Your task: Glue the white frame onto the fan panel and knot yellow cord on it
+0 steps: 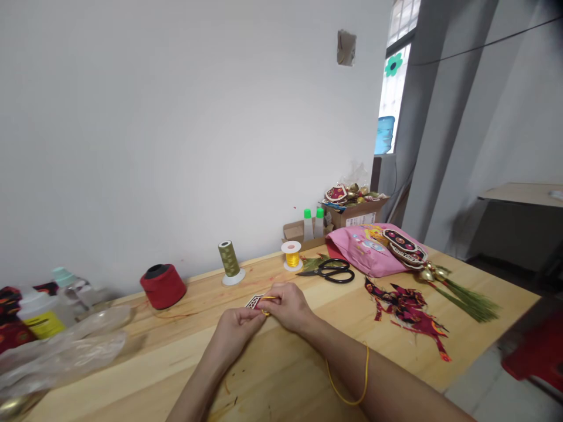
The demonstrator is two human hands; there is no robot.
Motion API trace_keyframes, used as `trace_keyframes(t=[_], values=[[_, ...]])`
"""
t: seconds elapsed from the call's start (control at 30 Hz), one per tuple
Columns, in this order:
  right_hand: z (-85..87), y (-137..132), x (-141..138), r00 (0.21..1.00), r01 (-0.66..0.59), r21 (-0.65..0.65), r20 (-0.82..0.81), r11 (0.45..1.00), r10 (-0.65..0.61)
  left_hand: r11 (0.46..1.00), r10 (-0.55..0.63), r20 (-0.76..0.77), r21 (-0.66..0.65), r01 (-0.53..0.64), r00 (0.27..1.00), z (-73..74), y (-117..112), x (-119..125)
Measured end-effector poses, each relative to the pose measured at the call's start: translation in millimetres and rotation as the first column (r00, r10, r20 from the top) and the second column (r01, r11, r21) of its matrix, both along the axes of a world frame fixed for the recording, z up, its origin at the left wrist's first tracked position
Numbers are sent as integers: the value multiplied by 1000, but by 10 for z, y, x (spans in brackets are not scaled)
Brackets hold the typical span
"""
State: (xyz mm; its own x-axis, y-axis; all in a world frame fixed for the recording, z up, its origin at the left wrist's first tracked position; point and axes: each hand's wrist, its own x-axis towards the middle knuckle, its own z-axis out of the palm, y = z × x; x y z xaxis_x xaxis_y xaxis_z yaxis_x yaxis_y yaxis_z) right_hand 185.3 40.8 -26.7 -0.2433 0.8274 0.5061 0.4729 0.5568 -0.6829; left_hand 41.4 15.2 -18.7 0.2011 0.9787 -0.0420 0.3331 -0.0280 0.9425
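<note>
Both hands meet over the middle of the wooden table (176, 334). My left hand (236, 331) pinches a yellow cord (265, 313) close to a small patterned ornament (254, 302) in dark red, white and black. My right hand (288, 306) is closed on the same cord at the ornament's edge, with thumb and forefinger together. A loop of the yellow cord (367, 375) hangs over my right forearm. The fingers cover most of the ornament, so which hand bears it is hard to see. Black-handled scissors (336, 271) lie beyond my right hand.
Behind the hands stand a red thread cone (162, 286), an olive thread spool (229, 261) and a yellow cord spool (291, 257). To the right are fabric scraps (409, 313), a pink bag (365, 249) and green tassels (472, 299). Plastic bags (88, 346) and bottles lie left.
</note>
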Motion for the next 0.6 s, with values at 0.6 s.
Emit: trace_keyframes(t=[0.6], values=[[-43, 26, -16, 998, 25, -204, -54, 979, -37, 995, 53, -136, 96, -40, 989, 95, -70, 69]])
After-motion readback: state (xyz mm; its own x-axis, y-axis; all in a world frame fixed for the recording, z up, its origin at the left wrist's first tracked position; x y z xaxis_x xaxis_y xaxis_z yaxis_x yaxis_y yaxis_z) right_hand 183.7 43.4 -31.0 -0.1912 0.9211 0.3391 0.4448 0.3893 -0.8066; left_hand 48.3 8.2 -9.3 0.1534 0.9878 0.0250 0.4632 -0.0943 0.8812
